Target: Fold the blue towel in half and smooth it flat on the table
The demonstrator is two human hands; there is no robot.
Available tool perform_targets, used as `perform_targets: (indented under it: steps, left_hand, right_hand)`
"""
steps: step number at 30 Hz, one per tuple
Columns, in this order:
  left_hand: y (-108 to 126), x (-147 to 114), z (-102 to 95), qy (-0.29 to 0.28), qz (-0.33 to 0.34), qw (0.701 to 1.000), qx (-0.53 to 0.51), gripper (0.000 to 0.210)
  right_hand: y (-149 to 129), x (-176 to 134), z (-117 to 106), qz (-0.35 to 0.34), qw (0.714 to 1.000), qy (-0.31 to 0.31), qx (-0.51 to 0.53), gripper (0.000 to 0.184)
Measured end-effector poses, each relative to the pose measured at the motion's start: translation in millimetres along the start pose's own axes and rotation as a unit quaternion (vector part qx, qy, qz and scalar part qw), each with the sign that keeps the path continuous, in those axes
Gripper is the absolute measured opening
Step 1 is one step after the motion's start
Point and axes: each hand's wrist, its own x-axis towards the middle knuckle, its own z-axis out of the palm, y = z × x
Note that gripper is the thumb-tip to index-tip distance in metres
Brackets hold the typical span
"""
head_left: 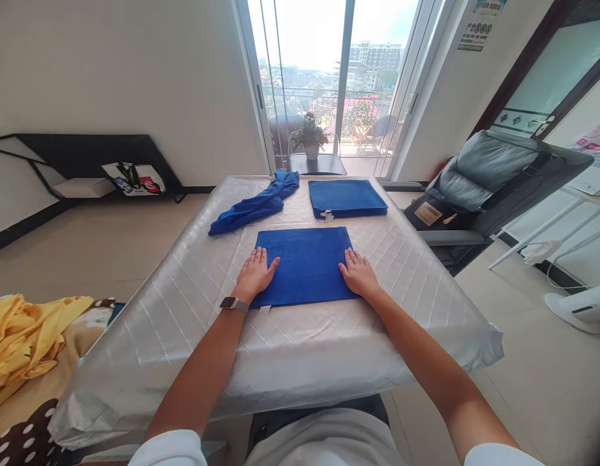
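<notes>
A folded blue towel lies flat in front of me on the table, with a small white tag at its near left corner. My left hand rests on its left edge, fingers stretched out, a watch on the wrist. On the right edge lies my right hand, palm down with straight fingers. Beyond, to the right, sits a stack of folded blue towels with white tags. A crumpled blue towel lies loose at the far left of the table.
A silver quilted cloth covers the table. To the right stands a grey chair with a bag on it. Yellow fabric lies at the lower left. A potted plant stands on a chair by the window.
</notes>
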Motion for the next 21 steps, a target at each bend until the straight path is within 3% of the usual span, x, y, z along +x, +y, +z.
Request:
perform_targets:
  steps: [3, 6, 9, 11, 16, 19, 21]
  left_hand:
    - [-9.0, -0.6, -6.8, 0.005, -0.016, 1.0, 0.017, 0.083]
    - [-21.1, 0.3, -15.1, 0.046, -0.042, 0.998, 0.025, 0.084]
    - [-7.5, -1.7, -20.0, 0.078, 0.0, 0.997, 0.011, 0.082]
    - [24.5, -6.2, -18.4, 0.063, 0.084, 0.994, -0.001, 0.079]
    - [139.3, -13.3, -1.5, 0.016, 0.305, 0.952, 0.002, 0.072]
    - [184.5, -2.1, 6.6, 0.017, 0.331, 0.944, -0.007, 0.069]
    - [194.7, 7.3, 10.3, 0.005, 0.311, 0.95, -0.012, 0.067]
  right_hand:
    - [-0.5, -1.7, -0.3, -0.001, 1.0, 0.002, 0.005, 0.069]
    - [-1.9, -3.1, -0.1, -0.002, 1.0, 0.007, 0.016, 0.068]
    - [-2.9, -3.2, 0.4, -0.004, 1.0, 0.011, 0.026, 0.068]
    - [-3.0, -3.1, 0.7, -0.004, 0.999, 0.012, 0.033, 0.067]
    - [-1.6, -6.4, 0.7, -0.014, 0.999, 0.026, 0.034, 0.067]
    - [-0.5, -9.4, -0.3, -0.024, 0.999, 0.028, 0.021, 0.065]
    - [-0.4, -10.2, -1.0, -0.024, 0.999, 0.028, 0.018, 0.064]
